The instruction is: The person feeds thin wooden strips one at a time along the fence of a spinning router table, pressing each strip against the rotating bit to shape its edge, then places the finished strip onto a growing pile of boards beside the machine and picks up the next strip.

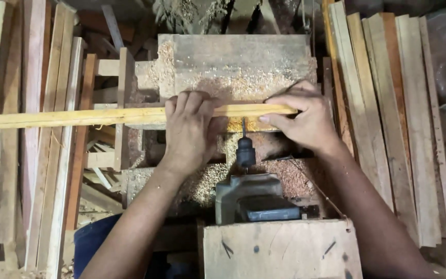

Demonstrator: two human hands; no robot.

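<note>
A: Hands first. What does the left hand (pixel 189 129) do?

B: It lies palm-down over a long yellowish wooden strip (pixel 78 117), fingers curled over the far edge, clamped on it. The right hand (pixel 305 121) grips the same strip at its end, thumb on the near edge and fingers spread over the top. Both are closed on the wood.

A: And where does the strip sit?

B: It lies crosswise under both hands, resting on a sawdust-covered wooden worktop (pixel 233 62) that stretches away beyond the fingers. Its long free end runs well out past the left hand, over a stack of timber.

A: Anything between the hands?

B: A drill bit (pixel 243 127), pointing away from the person, its tip just at the near edge of the strip, midway between the two hands. Behind it is a dark chuck (pixel 245 152), then a grey-green machine body (pixel 251 196) closer to the person. I cannot tell whether the bit turns.

A: Further out?

B: Sawdust (pixel 285 178) heaped below the wrists around the machine. A plain wooden box (pixel 280 250) nearest the person, between the forearms. Pale planks (pixel 388 119) stand outside the right hand; more boards (pixel 42 155) are stacked outside the left.
</note>
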